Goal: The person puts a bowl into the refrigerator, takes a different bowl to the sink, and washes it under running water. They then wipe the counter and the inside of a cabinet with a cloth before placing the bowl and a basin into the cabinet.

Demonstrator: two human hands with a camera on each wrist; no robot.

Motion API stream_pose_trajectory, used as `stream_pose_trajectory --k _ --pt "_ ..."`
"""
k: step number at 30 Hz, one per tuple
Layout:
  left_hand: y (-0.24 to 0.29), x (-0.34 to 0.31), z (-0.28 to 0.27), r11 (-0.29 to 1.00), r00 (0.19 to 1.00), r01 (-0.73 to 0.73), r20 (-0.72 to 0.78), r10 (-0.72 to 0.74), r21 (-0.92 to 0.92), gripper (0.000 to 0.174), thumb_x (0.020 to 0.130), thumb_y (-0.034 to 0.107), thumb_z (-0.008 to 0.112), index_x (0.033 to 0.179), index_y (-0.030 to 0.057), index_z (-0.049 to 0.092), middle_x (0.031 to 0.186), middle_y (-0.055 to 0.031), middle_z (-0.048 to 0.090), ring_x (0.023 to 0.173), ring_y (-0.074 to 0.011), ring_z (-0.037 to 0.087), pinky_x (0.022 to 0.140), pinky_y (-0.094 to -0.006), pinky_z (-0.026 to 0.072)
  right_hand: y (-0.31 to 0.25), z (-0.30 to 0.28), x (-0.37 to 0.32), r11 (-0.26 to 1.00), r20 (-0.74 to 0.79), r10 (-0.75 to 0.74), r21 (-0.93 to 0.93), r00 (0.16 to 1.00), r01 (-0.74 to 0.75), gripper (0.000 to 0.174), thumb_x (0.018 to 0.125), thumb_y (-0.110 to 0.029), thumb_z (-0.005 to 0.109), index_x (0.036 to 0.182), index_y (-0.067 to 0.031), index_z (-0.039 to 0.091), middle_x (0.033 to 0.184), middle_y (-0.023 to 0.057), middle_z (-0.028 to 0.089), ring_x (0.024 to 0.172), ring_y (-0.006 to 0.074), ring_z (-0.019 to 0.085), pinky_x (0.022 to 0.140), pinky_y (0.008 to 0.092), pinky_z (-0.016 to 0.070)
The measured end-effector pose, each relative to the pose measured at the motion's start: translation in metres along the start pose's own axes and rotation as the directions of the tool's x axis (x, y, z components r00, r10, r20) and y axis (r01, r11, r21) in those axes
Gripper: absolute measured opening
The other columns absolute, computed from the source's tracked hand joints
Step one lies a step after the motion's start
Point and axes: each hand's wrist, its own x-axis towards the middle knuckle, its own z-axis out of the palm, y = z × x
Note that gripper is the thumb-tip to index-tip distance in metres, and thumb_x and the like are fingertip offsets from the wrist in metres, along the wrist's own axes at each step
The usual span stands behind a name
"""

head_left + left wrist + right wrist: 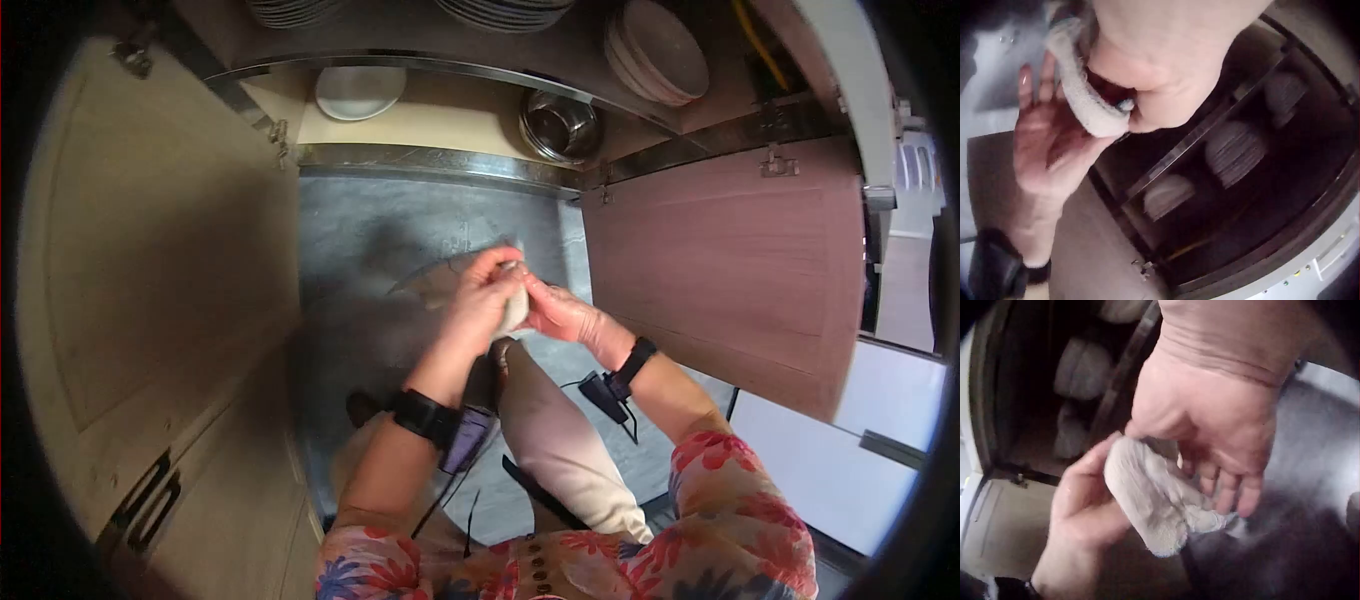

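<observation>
A whitish cloth [515, 308] is bunched between both hands, above the grey floor. My left hand [480, 300] grips it with curled fingers, seen from close by in the left wrist view [1160, 56]. From the other side my right hand [562, 315] holds it; the right wrist view shows that thumb at the cloth's upper edge and the fingers [1227, 487] bent loosely behind it. Folds of the cloth [1144, 494] hang between the palms, and the thumbs come close together there. Part of the cloth is hidden by the hands.
An open cabinet stands in front, its left door [160, 230] and right door [720, 260] swung out. Inside are a white plate [360, 92], a metal bowl [560, 125], and stacked dishes [655, 55] on the upper shelf. Legs and feet are below the hands.
</observation>
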Motion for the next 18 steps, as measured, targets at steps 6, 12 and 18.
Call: stream_pose_trajectory --k 6,12,18 --pt "0.018 0.004 0.043 0.965 0.956 -0.113 0.291 0.04 0.238 0.044 0.081 0.003 0.054 0.122 0.0055 0.041 0.087 -0.0045 0.056 0.076 -0.01 0.053 0.067 -0.0225 0.0439 -0.015 -0.039 -0.015 0.853 0.022 -0.169 0.505 0.985 0.135 0.03 0.089 -0.027 0.042 0.111 -0.0068 0.049 0.105 0.0096 0.055 0.094 0.0213 0.054 0.085 0.0371 0.0425" --pt "-0.013 0.04 0.035 0.735 0.928 -0.292 0.368 0.061 0.612 0.051 0.075 0.01 0.061 0.123 0.0075 0.044 0.107 -0.0129 0.056 0.091 -0.0164 0.054 0.076 -0.0283 0.0458 -0.073 -0.145 0.0 0.802 -0.333 -0.55 0.043 0.766 0.595 0.03 0.091 -0.026 0.039 0.109 -0.0043 0.05 0.102 0.0066 0.057 0.089 0.0173 0.055 0.079 0.0295 0.045" --pt "-0.053 0.056 -0.081 0.79 0.953 -0.112 0.29 -0.087 0.603 0.038 0.077 0.01 0.061 0.114 0.0048 0.051 0.098 -0.0081 0.058 0.085 -0.0127 0.054 0.074 -0.0258 0.045 -0.055 -0.255 0.173 0.06 -0.15 -0.831 -0.981 0.536 -0.182 0.037 0.088 -0.033 0.04 0.112 -0.0064 0.051 0.102 0.0156 0.057 0.105 0.0279 0.048 0.092 0.0422 0.0344"
